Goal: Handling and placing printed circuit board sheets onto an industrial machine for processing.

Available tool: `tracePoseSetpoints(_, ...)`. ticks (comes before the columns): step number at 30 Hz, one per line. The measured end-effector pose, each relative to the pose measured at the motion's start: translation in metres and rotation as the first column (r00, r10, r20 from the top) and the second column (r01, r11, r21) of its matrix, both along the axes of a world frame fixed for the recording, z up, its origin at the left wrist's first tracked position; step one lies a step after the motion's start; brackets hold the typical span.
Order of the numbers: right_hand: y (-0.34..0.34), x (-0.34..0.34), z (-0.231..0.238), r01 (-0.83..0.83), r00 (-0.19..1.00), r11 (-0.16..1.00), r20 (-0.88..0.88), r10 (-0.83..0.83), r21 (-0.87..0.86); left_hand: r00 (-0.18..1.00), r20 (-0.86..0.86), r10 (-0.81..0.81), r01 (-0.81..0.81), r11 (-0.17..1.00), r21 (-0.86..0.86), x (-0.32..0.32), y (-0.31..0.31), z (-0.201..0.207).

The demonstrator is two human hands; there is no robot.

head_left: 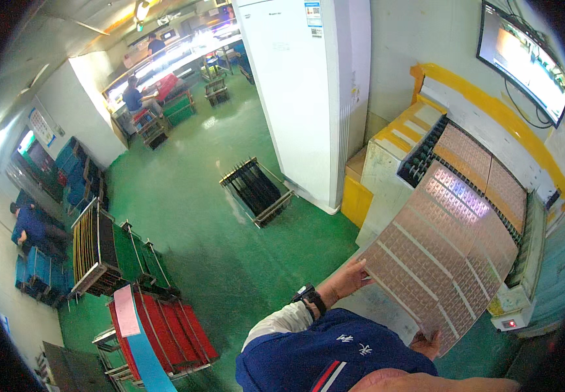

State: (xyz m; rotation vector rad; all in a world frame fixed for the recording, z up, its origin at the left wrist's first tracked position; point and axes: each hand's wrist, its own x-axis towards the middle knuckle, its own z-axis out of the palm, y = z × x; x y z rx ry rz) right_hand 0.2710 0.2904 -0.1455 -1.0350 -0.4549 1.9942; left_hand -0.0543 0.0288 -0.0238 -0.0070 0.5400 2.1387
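Observation:
I hold a large, thin copper-coloured circuit board panel (436,258) with pale strips across rows of small patterns. My left hand (351,277), below a dark wristwatch (310,297), is closed on its left edge. Closer to my body, my right hand (426,343) grips the panel's near edge, fingers partly hidden beneath it. Tilted, the panel reaches out over the roller conveyor (419,160) of a machine. Two similar panels (462,150) lie on those rollers, partly covered by the one I hold.
A tall white cabinet (295,98) stands ahead. On the green floor are a rack of dark panels (254,189), a yellow-edged rack (93,248) and a red slotted rack (168,330). A screen (527,59) hangs at right. Other people (140,98) work farther off.

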Motion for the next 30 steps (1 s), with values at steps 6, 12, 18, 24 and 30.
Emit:
tracePoseSetpoints(6, -0.039, -0.038, 0.137, -0.211, 0.973, 0.944, 0.143, 0.179, 0.252, 0.985, -0.115, -0.131, 0.122, 0.989, -0.086, -0.008, 0.019, -0.060)
tracePoseSetpoints(12, -0.037, -0.051, 0.120, -0.628, 0.711, 0.588, 0.682, 0.168, 0.510, 0.889, -0.421, -0.181, 0.099, 0.973, -0.210, 0.010, 0.042, -0.033)
tracePoseSetpoints(18, -0.055, -0.067, 0.132, -0.348, 0.932, 0.905, 0.197, 0.305, 0.246, 0.935, -0.177, -0.309, 0.252, 0.925, -0.283, 0.003, 0.044, -0.013)
tracePoseSetpoints(24, -0.033, -0.053, 0.136, -0.390, 0.904, 0.798, 0.357, 0.237, 0.459, 0.967, -0.142, -0.212, 0.205, 0.977, -0.064, -0.017, 0.051, -0.044)
tracePoseSetpoints(30, -0.012, -0.050, 0.129, -0.623, 0.674, 0.283, 0.684, -0.279, 0.729, 0.985, -0.107, -0.133, 0.133, 0.991, -0.008, -0.026, 0.044, -0.044)
